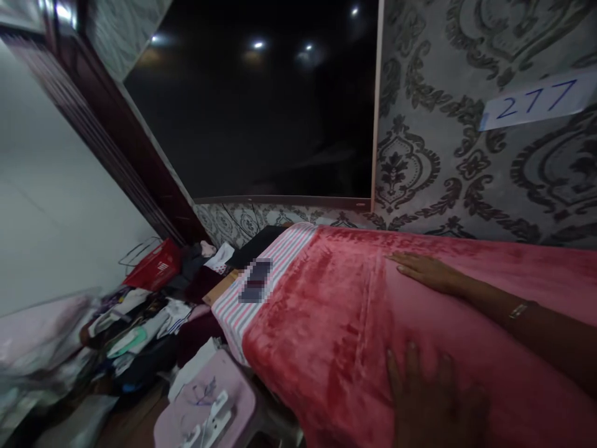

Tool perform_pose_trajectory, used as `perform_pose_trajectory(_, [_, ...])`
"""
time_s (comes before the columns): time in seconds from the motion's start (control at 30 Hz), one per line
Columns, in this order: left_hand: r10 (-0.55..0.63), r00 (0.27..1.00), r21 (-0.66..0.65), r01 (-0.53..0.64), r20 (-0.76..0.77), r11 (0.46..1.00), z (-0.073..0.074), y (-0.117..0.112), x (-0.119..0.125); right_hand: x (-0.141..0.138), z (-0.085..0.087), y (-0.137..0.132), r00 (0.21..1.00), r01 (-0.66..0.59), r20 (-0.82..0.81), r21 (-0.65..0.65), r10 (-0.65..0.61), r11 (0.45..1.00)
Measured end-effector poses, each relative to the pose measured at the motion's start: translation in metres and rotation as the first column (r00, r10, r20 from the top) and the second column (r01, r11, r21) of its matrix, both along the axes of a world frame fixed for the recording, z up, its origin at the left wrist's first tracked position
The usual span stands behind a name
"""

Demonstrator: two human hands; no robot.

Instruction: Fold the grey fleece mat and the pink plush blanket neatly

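A red plush blanket (317,298) is spread over a raised surface, with a smoother pink area on its right side. My right hand (422,270) lies flat on that pink area towards the wall, fingers stretched to the left, a bracelet (522,309) on its wrist. Closer to me, my left hand (433,398) rests on the blanket with fingers spread; it is dim and slightly blurred. Neither hand grips anything. Beyond the blanket's left edge shows a striped cloth (233,317), and a dark pixelated object (256,280) lies on it.
At lower left, a pink stool (177,398) carries a white power strip (217,414). Piled clothes (144,336) and a red bag (156,264) sit farther left. A large dark screen (270,112) hangs on the patterned wall, beside a paper marked 277 (536,102).
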State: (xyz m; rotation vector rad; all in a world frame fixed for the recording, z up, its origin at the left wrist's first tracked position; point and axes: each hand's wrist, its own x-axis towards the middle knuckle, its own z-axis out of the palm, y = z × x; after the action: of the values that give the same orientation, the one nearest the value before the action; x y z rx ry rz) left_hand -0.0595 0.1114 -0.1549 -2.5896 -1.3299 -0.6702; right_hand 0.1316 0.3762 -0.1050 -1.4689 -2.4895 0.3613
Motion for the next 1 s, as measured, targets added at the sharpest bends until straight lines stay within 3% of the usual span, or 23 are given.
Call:
perform_pose_trajectory(0.13, [0.005, 1.0, -0.031, -0.005, 0.003, 0.999, 0.009, -0.004, -0.001, -0.004, 0.006, -0.007, 0.999, 0.03, 0.036, 0.019, -0.03, 0.999])
perform_pose_trajectory(0.3, [0.004, 0.999, -0.03, -0.003, 0.043, 1.0, 0.038, -0.016, -0.006, -0.014, 0.023, -0.016, 0.985, 0.093, 0.135, 0.113, -0.108, 0.989])
perform_pose_trajectory(0.43, [-0.028, 0.997, -0.01, 0.029, 0.073, 1.0, 0.055, -0.023, -0.018, -0.027, 0.039, -0.043, 0.983, 0.095, 0.142, 0.173, -0.12, 0.98])
perform_pose_trajectory(0.53, [-0.019, 0.992, 0.045, 0.014, 0.126, 0.999, 0.058, -0.021, -0.033, -0.038, 0.044, -0.08, 0.991, -0.092, 0.116, 0.209, 0.069, 0.974])
perform_pose_trajectory(0.63, [0.093, 0.978, 0.041, -0.102, 0.187, 0.994, 0.055, -0.015, -0.046, -0.05, 0.041, -0.112, 0.941, -0.335, 0.113, 0.182, 0.319, 0.925])
perform_pose_trajectory(0.7, [0.159, 0.969, -0.009, -0.16, 0.192, 0.987, 0.049, -0.012, -0.05, -0.055, 0.039, -0.119, 0.915, -0.401, 0.099, 0.136, 0.39, 0.906])
perform_pose_trajectory(0.87, [0.202, 0.964, -0.12, -0.183, 0.172, 0.976, 0.036, -0.013, -0.049, -0.056, 0.034, -0.079, 0.961, -0.269, 0.098, 0.106, 0.259, 0.957])
perform_pose_trajectory(1.0, [0.225, 0.962, -0.153, -0.202, 0.153, 0.967, 0.036, -0.016, -0.048, -0.049, 0.025, -0.034, 0.989, -0.122, 0.096, 0.091, 0.114, 0.988])
